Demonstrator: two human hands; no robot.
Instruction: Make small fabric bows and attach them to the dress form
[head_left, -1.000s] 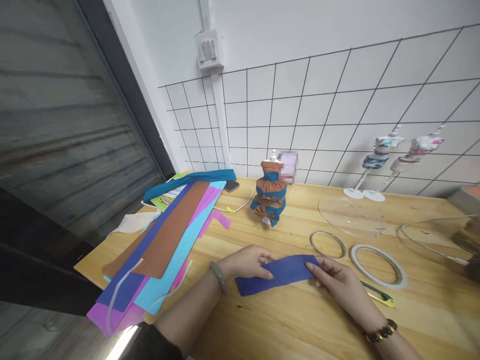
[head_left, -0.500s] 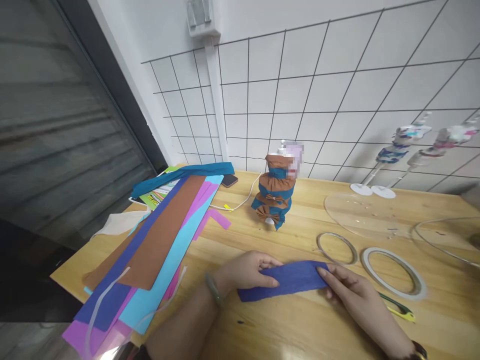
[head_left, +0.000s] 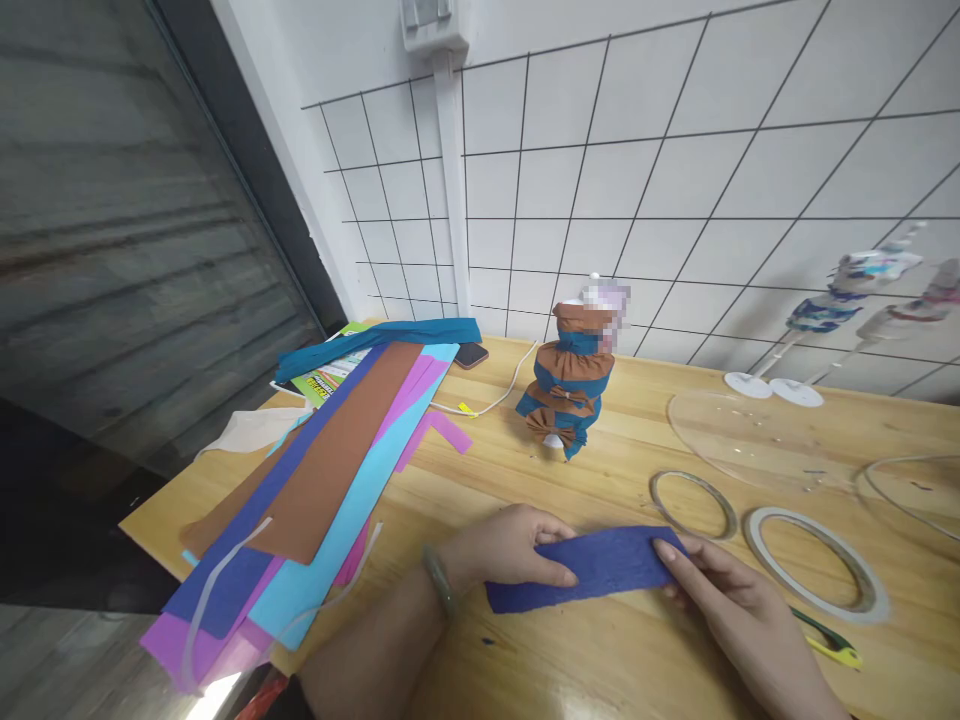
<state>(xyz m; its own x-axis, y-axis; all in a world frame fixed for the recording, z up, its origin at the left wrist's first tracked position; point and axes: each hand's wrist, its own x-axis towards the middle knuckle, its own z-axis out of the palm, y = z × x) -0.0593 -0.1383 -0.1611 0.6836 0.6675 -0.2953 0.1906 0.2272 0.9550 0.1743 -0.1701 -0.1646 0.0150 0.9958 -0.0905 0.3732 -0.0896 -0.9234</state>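
The step in hand looks like handling a blue strip (head_left: 611,567) between both hands, over the near part of the tabletop (head_left: 427,500). The left hand (head_left: 517,548) pinches it toward its left end, which pokes out below the thumb; the right hand (head_left: 731,590) pinches the right end, thumb on top. Whether it touches the wood is hard to tell. The next move probably calls for an even grip.
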